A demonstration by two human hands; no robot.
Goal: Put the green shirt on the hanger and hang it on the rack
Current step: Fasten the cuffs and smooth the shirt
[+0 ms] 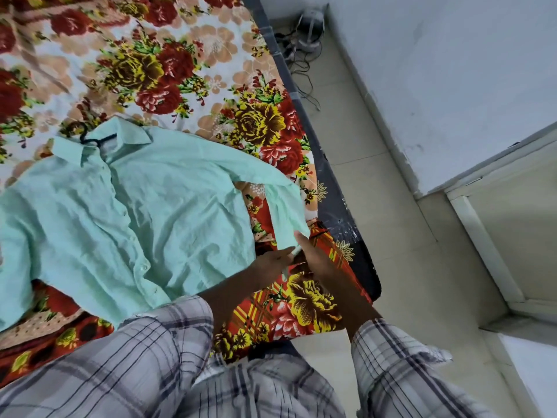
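Floral bedsheet (187, 49) under green shirt (156, 194) (hanger (99, 140) at collar), cables (297, 64) on floor (376, 236)

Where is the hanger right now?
Head view, upper left: the black hanger lies in the collar of the green shirt, its hook poking out onto the floral bedsheet.

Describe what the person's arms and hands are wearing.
Both arms wear a loose plaid shirt, pale grey-white crossed by dark lines. The left sleeve and right sleeve end at the forearm. The left hand and right hand are bare: no gloves, watch or rings visible.
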